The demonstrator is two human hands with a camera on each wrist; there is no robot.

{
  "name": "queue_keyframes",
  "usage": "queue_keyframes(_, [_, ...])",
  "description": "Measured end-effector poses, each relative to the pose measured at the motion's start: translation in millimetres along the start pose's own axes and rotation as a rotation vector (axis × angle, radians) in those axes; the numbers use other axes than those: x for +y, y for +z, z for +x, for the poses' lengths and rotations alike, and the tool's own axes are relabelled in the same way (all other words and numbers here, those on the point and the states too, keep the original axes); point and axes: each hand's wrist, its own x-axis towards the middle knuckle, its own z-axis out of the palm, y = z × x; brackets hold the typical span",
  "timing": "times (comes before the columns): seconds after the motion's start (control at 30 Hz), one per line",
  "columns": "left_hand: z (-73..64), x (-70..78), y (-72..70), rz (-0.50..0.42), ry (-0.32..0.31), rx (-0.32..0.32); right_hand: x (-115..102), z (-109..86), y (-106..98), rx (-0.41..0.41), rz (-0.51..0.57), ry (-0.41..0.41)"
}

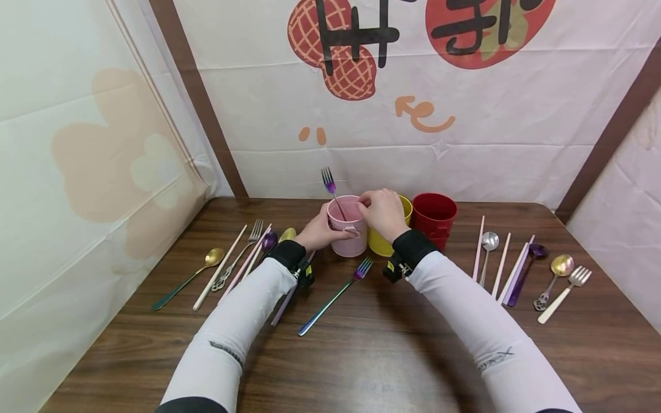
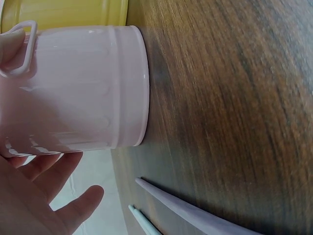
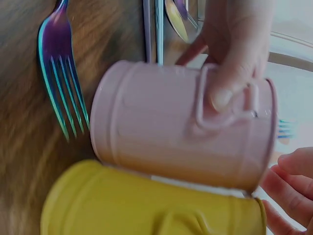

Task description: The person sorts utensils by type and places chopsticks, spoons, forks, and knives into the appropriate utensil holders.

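Note:
My left hand [image 1: 319,230] holds a pink bucket-shaped cup [image 1: 349,245] from its left side, the thumb at its small handle [image 2: 30,49] and the other fingers round the back. Inside the cup stands a rainbow-coloured fork [image 1: 329,180], tines up and leaning left. At the right rim of the cup, my right hand [image 1: 384,211] pinches the edge between thumb and fingertips. A yellow cup [image 1: 379,245] stands right beside the pink one, partly behind my right hand. Another rainbow fork [image 3: 57,39] lies on the table in front of the cups.
To the right stands a red cup [image 1: 424,222]. Spoons, a fork and chopsticks lie at the left, among them a gold spoon [image 1: 212,257]. More cutlery lies at the right, including a white-handled fork [image 1: 560,301]. A fabric wall [image 1: 279,166] rises behind the wooden table [image 1: 372,367].

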Motion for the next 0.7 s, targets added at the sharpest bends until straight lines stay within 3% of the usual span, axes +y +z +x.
queue_keyframes(0.4, [2.5, -1.8, -1.2, -0.002, -0.072, 0.014, 19.8, 0.7, -44.0, 0.028, 0.018, 0.012])
queue_keyframes(0.57, [3.4, -2.2, -1.6, 0.009, -0.065, -0.01, 23.9, -2.8, -51.4, 0.024, 0.067, 0.011])
queue_keyframes(0.7, [-4.3, 3.5, -3.4, 0.069, -0.078, -0.006, 27.8, -6.7, -48.9, 0.017, 0.133, -0.013])
